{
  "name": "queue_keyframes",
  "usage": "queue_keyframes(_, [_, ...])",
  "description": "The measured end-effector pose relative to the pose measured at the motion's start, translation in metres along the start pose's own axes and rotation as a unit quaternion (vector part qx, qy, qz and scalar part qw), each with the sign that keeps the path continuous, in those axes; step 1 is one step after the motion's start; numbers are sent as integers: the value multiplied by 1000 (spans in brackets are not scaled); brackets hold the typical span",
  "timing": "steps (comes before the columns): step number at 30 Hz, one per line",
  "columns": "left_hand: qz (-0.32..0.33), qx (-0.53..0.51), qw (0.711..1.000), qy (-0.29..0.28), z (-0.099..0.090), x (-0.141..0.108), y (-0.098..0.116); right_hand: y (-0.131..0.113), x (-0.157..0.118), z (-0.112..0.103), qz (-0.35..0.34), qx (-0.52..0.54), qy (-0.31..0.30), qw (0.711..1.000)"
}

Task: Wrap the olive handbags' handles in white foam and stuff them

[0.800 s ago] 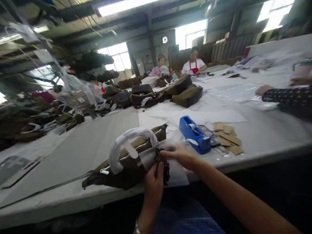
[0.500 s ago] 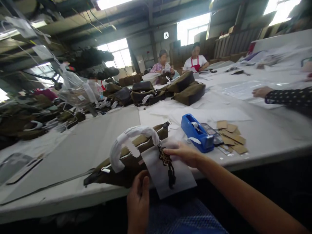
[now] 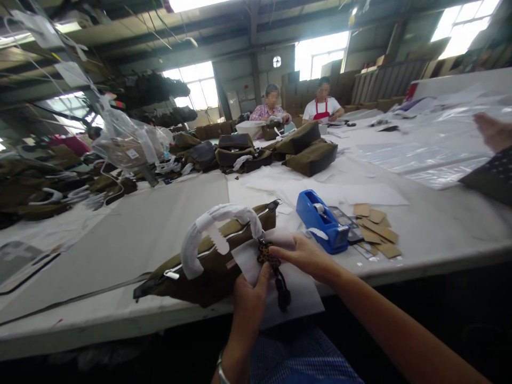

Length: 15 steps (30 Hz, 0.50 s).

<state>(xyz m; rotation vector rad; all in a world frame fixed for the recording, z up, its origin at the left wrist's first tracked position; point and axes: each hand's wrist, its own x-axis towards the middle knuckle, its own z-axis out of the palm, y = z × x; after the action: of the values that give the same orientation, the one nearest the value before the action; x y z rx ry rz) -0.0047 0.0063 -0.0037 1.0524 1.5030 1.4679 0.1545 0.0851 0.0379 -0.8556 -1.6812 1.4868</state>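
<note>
An olive-green handbag (image 3: 208,282) lies at the table's front edge, its handle (image 3: 218,213) wrapped in white paper. From the handle's right end hangs a leopard-patterned charm (image 3: 267,253) with a dark tassel (image 3: 284,296). A white sheet of paper (image 3: 300,298) lies behind the charm. My right hand (image 3: 308,258) is closed on the charm and the paper, thumb on top. Pressing the charm's lower left side with its thumb, my left hand (image 3: 250,296) also grips the sheet; its other fingers are hidden beneath.
Right of the bag stands a blue tape dispenser (image 3: 322,221), with brown cardboard pieces (image 3: 378,229) beside it. More olive bags (image 3: 312,154) are piled farther back. Two co-workers sit across the table; another person's hand (image 3: 494,130) is at the far right over clear plastic sheets (image 3: 420,160).
My left hand has moved up and right from the bag's front onto the charm and paper. My right hand keeps its hold. The other person's hand at the right has moved farther right and up.
</note>
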Motion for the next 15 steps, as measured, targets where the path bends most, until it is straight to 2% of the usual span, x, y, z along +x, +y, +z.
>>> queue_keyframes(1, [-7,3,1000,-3,-1,0,-1,3,-3,-4,17,12,6,1000])
queue_keyframes(3, [-28,4,1000,-5,-2,-1,1,14,-11,-12,69,105,10,992])
queue_keyframes(5, [-47,-1,999,0,-3,-2,4,30,-19,-18,120,243,3,962])
queue_keyframes(7, [-58,-10,998,5,-4,-2,7,46,-26,-19,153,330,3,931])
queue_keyframes(9, [-58,-15,998,5,-4,-2,9,59,-32,-15,172,339,8,925])
queue_keyframes(11, [-59,-11,998,2,-3,-2,10,64,-35,-6,182,318,9,931])
queue_keyframes(15, [-62,6,998,3,-4,0,12,54,-35,10,138,249,-8,958])
